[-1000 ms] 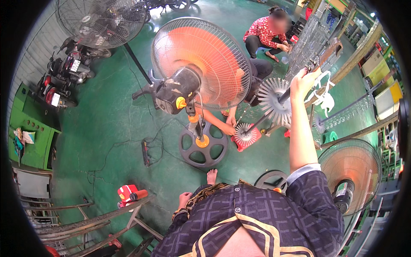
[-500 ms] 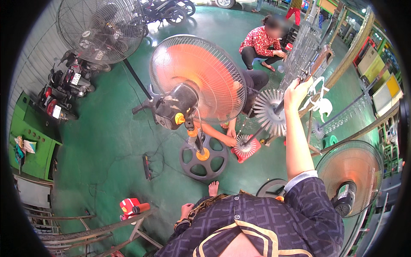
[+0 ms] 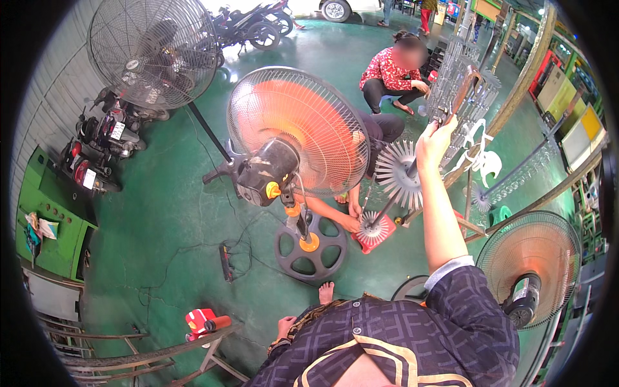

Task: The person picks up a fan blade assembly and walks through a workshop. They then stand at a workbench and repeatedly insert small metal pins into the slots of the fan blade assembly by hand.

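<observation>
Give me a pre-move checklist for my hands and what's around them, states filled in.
1. Right hand firmly on the brown bar: cannot tell; the contact is hidden.
2. Left hand away from the finned discs: ok; it is low beside the body.
3. Co-worker's hand away from the small finned disc: not ok; it is right beside it.
4. Guard on the nearest orange fan: ok; in place.
5. Visible foot covered: not ok; bare.

Bright overall, with glare on the green floor (image 3: 322,48); orange fan blades (image 3: 277,116) blurred; black, bowed edges
</observation>
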